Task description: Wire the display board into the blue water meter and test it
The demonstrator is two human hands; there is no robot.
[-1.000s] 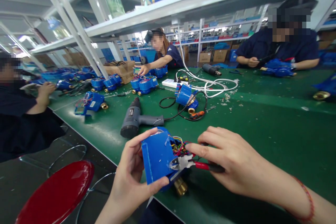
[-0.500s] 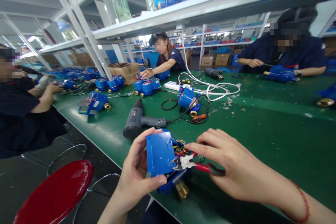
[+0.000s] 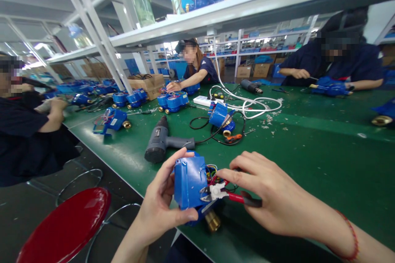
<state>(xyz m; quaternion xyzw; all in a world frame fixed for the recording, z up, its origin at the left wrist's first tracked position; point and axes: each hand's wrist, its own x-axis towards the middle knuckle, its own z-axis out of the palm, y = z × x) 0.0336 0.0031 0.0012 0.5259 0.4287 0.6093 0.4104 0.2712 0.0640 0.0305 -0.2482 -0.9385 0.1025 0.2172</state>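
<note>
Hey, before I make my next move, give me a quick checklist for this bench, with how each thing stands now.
1. Left hand has hold of the blue housing: ok, fingers at the top, thumb below.
2. Right hand has the pliers: ok, by the red and black handles.
3. Pliers clear of the wires: cannot tell; the jaws are at the housing's edge, close to them.
4. Heat gun switched off: cannot tell; it lies just beyond the housing.
5. Table free of scraps: not ok, pale bits lie farther back.
6. Other people's hands away from the pliers: ok.
</note>
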